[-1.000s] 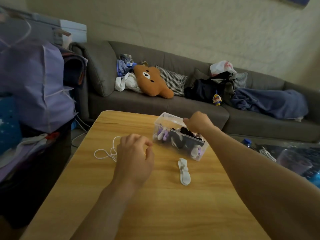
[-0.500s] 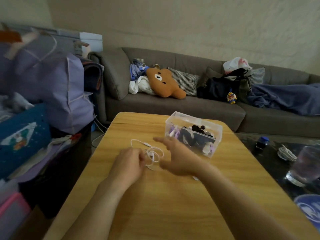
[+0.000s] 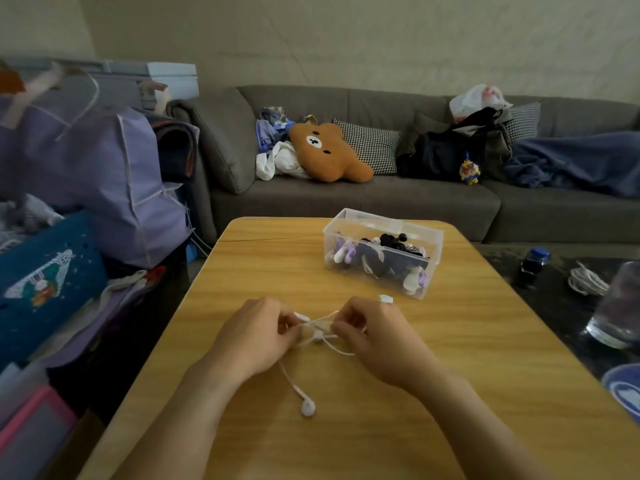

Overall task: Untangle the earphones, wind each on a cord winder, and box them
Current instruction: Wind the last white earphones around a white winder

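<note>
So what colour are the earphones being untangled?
White earphones, held between both hands, seen in the head view.

Both hands' grip [image 3: 317, 329] pinches earphones [image 3: 307, 407] (tangled).

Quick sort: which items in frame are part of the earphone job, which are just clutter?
Job:
white earphones, pinched by left hand and right hand
clear plastic box
white cord winder

Clutter:
bear plush
checked cushion
drinking glass
small bottle

Two hands: left hand [image 3: 254, 336], right hand [image 3: 375, 341]; one white earphones [image 3: 306, 405]; one clear box [image 3: 382, 252]; one table [image 3: 263, 258].
</note>
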